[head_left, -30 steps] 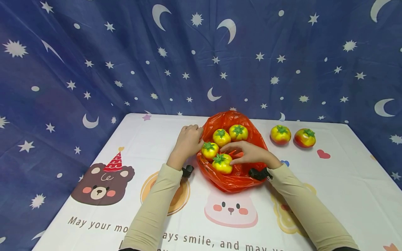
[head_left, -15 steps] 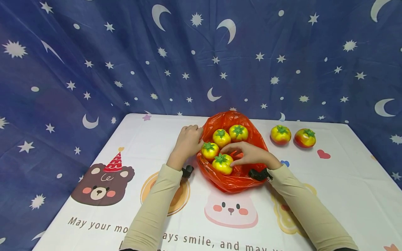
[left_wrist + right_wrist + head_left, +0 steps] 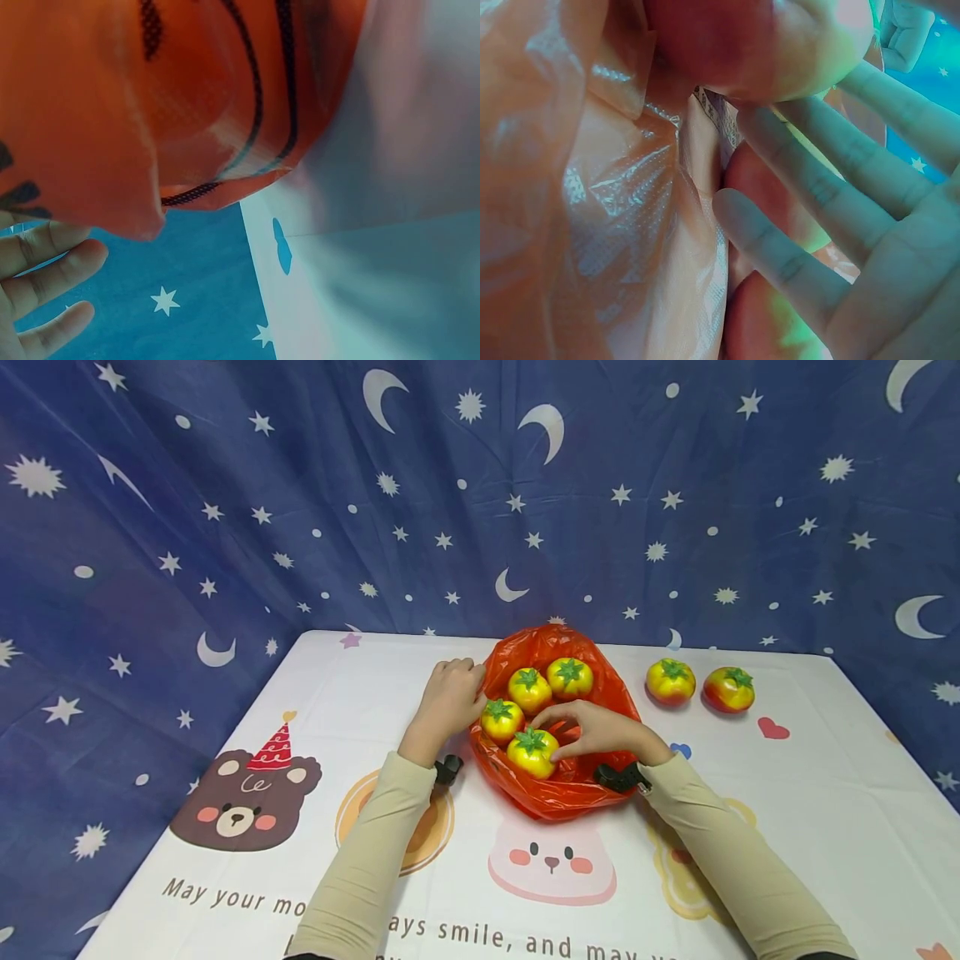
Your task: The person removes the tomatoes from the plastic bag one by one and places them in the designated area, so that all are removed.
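A red plastic bag (image 3: 525,793) lies spread wide on the table, with several yellow-and-red tomatoes with green leafy tops inside. My left hand (image 3: 448,702) holds the bag's left rim. In the left wrist view, some fingers (image 3: 64,274) show behind the plastic and the rest are hidden. My right hand (image 3: 600,727) reaches in from the right and grips the front tomato (image 3: 532,755), thumb on its right side and fingers behind it. Beside that tomato sit a left tomato (image 3: 501,720), a middle tomato (image 3: 529,690) and a back tomato (image 3: 570,677).
Two more tomatoes stand outside the bag at the back right, a nearer-to-bag tomato (image 3: 671,683) and a far-right tomato (image 3: 728,691). The white printed tablecloth (image 3: 810,777) covers the table. A blue starry curtain (image 3: 450,510) hangs behind and at the sides.
My right fingertips and the front tomato have shifted very slightly to the right and toward me. The left hand, the bag and the other tomatoes look unmoved.
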A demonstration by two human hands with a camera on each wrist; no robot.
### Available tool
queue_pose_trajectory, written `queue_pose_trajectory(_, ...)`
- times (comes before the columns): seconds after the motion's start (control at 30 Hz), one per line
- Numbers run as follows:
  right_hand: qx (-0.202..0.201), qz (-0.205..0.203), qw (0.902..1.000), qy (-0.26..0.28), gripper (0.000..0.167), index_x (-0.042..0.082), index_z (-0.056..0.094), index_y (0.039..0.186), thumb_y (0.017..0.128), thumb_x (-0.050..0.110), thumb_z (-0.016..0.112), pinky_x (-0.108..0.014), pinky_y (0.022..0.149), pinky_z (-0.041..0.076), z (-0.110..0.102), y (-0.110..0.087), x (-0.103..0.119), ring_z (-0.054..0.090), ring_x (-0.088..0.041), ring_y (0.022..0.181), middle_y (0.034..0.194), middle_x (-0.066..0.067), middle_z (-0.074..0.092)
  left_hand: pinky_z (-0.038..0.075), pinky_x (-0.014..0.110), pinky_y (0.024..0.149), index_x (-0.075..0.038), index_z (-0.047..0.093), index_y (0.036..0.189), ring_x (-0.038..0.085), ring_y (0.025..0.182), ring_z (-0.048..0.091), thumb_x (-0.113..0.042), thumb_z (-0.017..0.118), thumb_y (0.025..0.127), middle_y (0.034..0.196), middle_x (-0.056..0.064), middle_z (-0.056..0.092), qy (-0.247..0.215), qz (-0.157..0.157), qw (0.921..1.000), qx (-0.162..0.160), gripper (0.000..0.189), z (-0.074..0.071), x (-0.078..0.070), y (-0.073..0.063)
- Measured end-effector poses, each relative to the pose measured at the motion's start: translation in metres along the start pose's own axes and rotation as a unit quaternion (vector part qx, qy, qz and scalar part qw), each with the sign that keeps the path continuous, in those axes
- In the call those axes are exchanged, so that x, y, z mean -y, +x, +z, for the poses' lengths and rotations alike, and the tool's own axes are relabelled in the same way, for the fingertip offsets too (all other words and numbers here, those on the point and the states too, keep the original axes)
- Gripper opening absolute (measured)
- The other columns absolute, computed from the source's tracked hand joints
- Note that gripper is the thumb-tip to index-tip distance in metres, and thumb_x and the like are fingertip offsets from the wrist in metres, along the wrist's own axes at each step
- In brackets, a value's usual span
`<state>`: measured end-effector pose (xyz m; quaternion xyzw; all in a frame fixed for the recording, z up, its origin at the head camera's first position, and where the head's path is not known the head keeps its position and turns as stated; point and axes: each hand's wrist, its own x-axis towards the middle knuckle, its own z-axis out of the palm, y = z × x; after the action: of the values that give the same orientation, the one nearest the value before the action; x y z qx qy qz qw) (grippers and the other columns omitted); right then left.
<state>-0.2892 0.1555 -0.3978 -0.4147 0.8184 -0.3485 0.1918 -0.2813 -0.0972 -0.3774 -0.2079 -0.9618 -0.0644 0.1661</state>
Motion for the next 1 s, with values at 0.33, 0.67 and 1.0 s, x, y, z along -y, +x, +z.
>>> queue_pose_trajectory(0.33,-0.007,0.016,0.9998,0.005,0.045,0.011,0.06,0.115,0.076,0.026,0.076,-0.043,0.096,0.048,0.0,0.0,0.001,0.059,-0.025,0.111,0.117,-0.005,0.064,0.046,0.041,0.082,-0.008,0.063,0.088,0.024,0.08,0.059,-0.015,0.06,0.082,0.077,0.006,0.058,0.002,0.002,1.0,0.0,0.01,0.0,0.0,0.0)
queue_pose_trajectory(0.67,-0.032,0.015,0.9994,-0.005,0.045,0.011,0.059,0.113,0.075,0.025,0.078,-0.043,0.095,0.048,-0.004,-0.005,-0.001,0.059,-0.021,0.105,0.111,-0.004,0.066,0.046,0.041,0.082,-0.008,0.063,0.091,0.024,0.081,0.059,-0.016,0.061,0.082,0.079,0.006,0.059,0.003,0.004,1.0,0.005,0.012,-0.001,-0.001,0.0)
queue_pose_trajectory(1.0,-0.053,0.019,0.9984,-0.009,0.048,0.009,0.058,0.115,0.074,0.024,0.078,-0.045,0.094,0.049,-0.008,-0.011,-0.002,0.058,-0.024,0.105,0.111,-0.007,0.064,0.046,0.041,0.082,-0.008,0.063,0.088,0.024,0.081,0.059,-0.015,0.06,0.082,0.077,0.006,0.058,0.0,0.004,1.0,0.0,0.01,-0.001,-0.001,0.0)
